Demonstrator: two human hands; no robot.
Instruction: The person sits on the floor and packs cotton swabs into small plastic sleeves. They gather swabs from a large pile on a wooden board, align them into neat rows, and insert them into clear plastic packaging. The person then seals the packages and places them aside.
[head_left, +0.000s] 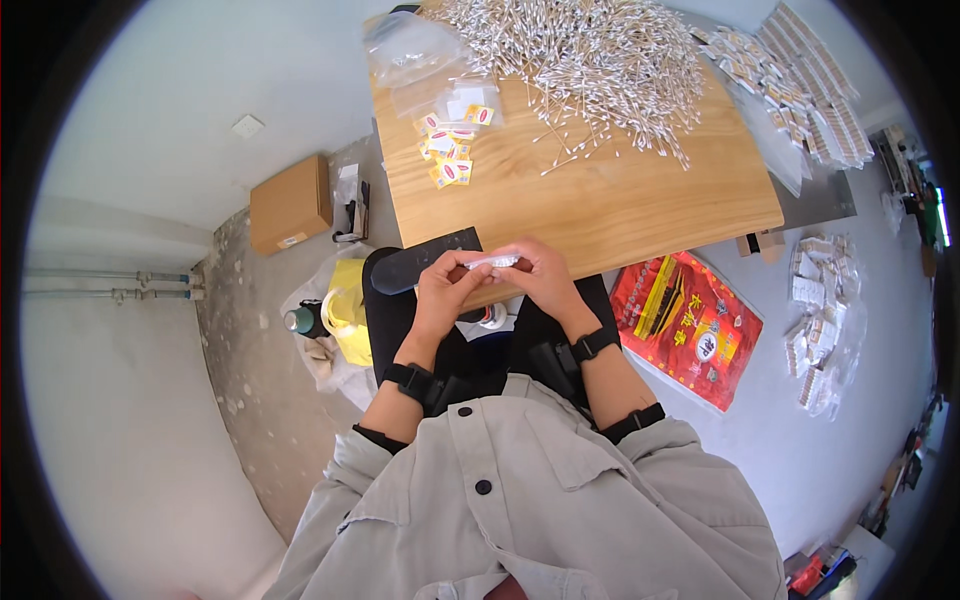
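Observation:
Close to the table's near edge, both my hands are closed on one small clear plastic bag (495,261) with something whitish in it; the contents are too small to make out for sure. My left hand (446,290) pinches its left end, and my right hand (546,278) grips the right end, thumbs facing each other. Cotton swabs (600,75) lie in a big loose heap across the far side of the wooden table (580,205). Yellow and white printed cards (452,172) are scattered at the table's left, beside clear plastic bags (415,55).
A dark flat object (425,262) juts out at the table's near left corner. Bundled swab packs (815,85) are stacked at the far right; more bagged packs (822,320) rest on the floor. There too are a red printed sack (690,330), a cardboard box (290,205) and a yellow bag (347,310).

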